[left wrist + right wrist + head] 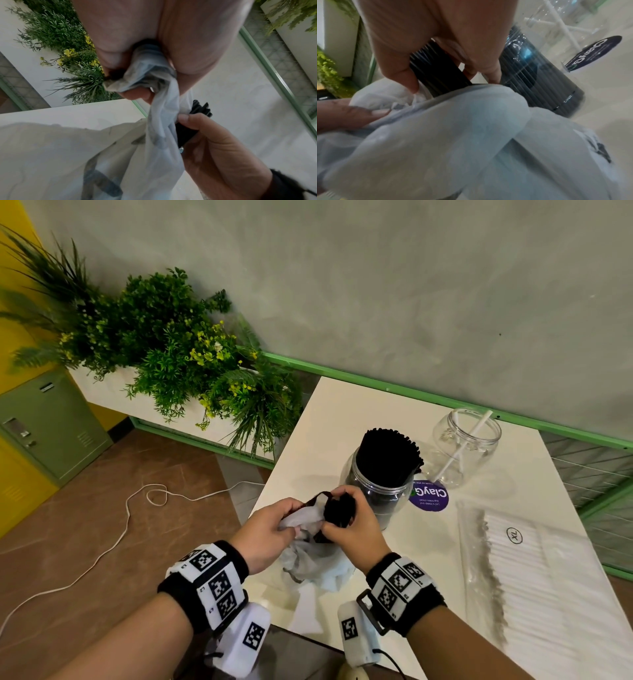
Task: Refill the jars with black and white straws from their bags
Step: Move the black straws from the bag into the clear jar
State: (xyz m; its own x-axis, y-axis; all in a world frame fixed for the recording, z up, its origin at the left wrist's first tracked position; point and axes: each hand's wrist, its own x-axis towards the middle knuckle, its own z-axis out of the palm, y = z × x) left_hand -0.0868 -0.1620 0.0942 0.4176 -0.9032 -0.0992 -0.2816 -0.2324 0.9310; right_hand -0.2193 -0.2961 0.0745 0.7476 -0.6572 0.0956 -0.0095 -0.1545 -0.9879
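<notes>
From the head view, both forearms reach forward over the near edge of a cream-white rectangular table (342,412), wrists close together. The left hand (270,530) has its fingers curled around the gathered mouth of a thin, crumpled, translucent white plastic bag (315,563), which sags onto the tabletop below. The right hand (352,529), just beside it, has its fingers and thumb closed around a small bundle of black straws (339,510) standing out of that bag. Directly behind the hands stands a clear round jar packed with black straws (383,474), their tops rising above its rim. Further back and right is a second clear round jar (464,446) with white straws leaning inside it. A round purple sticker (430,496) lies between the jars, and a flat clear bag of white straws (534,570) lies along the table's right side.

In the left wrist view, the left hand (154,44) clamps the bunched bag film (154,75) between palm and curled fingers; the right hand (214,146) below pinches the black bundle (187,129) beside the film.

The right wrist view shows the right hand (423,44) with thumb and fingers wrapped around the black bundle (436,70) where it leaves the bag (453,128); the filled jar (539,75) stands just behind.
</notes>
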